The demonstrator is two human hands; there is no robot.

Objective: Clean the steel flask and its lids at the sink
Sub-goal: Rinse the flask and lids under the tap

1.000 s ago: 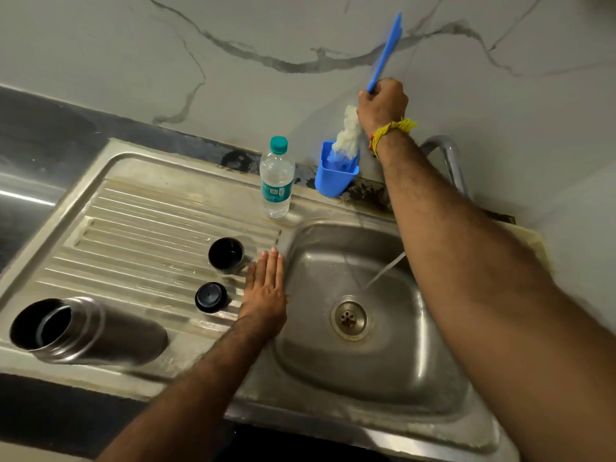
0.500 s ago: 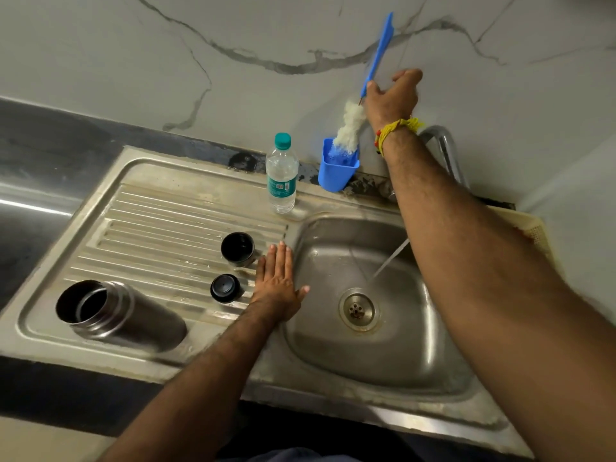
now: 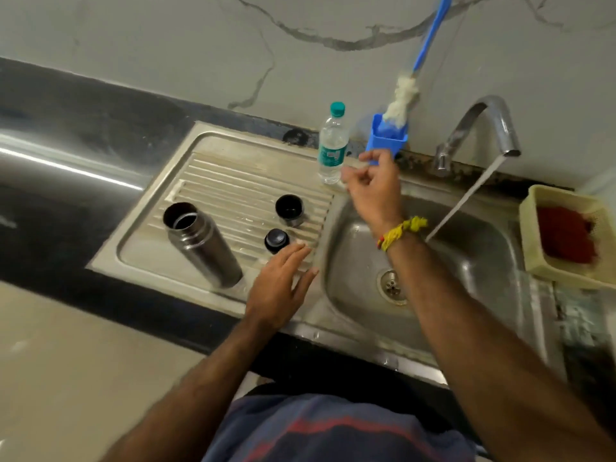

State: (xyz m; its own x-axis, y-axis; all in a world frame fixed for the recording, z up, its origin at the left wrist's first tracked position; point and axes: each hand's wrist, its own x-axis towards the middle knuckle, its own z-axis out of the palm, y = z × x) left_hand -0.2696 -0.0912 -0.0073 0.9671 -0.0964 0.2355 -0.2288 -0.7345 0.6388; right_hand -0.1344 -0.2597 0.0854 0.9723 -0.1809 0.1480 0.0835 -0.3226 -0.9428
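The steel flask point(image 3: 200, 243) stands with its mouth uncovered on the ribbed drainboard point(image 3: 233, 181). To its right stand the steel cup lid point(image 3: 289, 210) and the small black stopper lid point(image 3: 276, 240). My left hand point(image 3: 278, 288) hovers flat with straight fingers just right of the stopper, at the basin's left rim. My right hand point(image 3: 375, 186) is in the air over the basin's back left corner, fingers loosely curled and empty, beside the water bottle. The blue bottle brush point(image 3: 405, 95) stands in its blue holder point(image 3: 386, 140), free of my hand.
Water streams from the steel tap point(image 3: 483, 128) into the sink basin point(image 3: 466, 261). A clear plastic water bottle point(image 3: 332, 145) stands at the sink's back rim. A cream basket point(image 3: 563, 235) with a red scrubber sits on the right. Dark countertop lies on the left.
My right hand let go of the brush handle and dropped down toward the basin. The brush stays in its holder. My left hand lifted slightly and drew back toward me.
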